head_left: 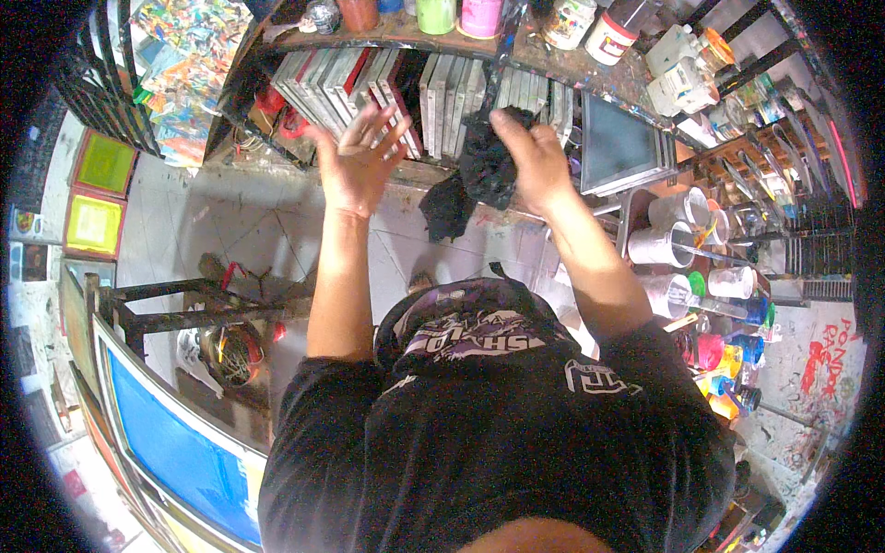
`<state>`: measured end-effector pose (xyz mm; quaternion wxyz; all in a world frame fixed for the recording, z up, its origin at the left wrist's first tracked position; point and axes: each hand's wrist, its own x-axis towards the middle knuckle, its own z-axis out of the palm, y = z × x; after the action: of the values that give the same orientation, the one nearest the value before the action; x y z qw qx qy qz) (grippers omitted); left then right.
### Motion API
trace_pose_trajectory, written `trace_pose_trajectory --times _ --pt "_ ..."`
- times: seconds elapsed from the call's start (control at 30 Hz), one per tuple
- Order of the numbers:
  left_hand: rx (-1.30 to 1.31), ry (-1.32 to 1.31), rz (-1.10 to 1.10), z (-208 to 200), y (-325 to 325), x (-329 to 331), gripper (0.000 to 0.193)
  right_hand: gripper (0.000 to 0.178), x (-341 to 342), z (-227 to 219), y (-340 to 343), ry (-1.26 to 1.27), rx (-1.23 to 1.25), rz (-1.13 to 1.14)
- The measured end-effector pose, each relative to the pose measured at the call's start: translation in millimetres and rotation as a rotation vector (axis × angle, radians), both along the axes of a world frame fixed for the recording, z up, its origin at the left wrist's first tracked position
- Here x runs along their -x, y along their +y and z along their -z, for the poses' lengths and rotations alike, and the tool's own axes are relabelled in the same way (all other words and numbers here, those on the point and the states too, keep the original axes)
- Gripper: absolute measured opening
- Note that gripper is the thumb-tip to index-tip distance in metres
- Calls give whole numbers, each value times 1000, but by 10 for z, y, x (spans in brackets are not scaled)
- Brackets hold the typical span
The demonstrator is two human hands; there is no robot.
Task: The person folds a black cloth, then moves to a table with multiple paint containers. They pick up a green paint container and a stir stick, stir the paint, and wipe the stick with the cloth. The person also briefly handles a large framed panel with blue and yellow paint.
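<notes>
— What have you got in your hands?

— My right hand (535,157) is clenched around a crumpled black rag (484,170). Most of the cloth bunches under my fingers, and a loose tail of it hangs down toward the tiled floor (230,230).

— And the other one?

— My left hand (355,161) is empty, fingers spread wide, palm turned toward me. It is raised just beside the rag, not touching it.

— Where is all this happening?

— Both hands are up in front of a rack of screen-printing frames (369,88) stood on edge, side by side, under a paint-spattered shelf (396,37). Jars and pots (461,14) of colour stand on that shelf. To my right, white plastic cups and tubs (664,244) crowd a lower surface, some with bright lids. Down at my left leans a frame with a blue screen (184,452), well apart from my hands.
</notes>
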<state>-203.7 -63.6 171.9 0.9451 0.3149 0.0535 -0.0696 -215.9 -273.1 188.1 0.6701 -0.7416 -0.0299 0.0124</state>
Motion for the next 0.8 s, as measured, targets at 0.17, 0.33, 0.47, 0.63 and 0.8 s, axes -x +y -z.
trace_pose_trajectory --times 0.17,0.33,0.47,0.63,0.8 --pt "525 -116 378 94 -250 130 109 39 53 -506 103 33 -14 -238" --pt "123 -171 160 199 -429 -5 117 18 333 -10 655 -607 649 -39" --pt "-60 -67 -122 -143 -608 196 102 18 185 140 678 -720 492 144" --pt "-100 -138 12 92 -489 187 102 10 205 -61 739 -397 661 76" --pt "-171 -168 141 216 -515 331 103 11 -30 71 656 -323 567 159"
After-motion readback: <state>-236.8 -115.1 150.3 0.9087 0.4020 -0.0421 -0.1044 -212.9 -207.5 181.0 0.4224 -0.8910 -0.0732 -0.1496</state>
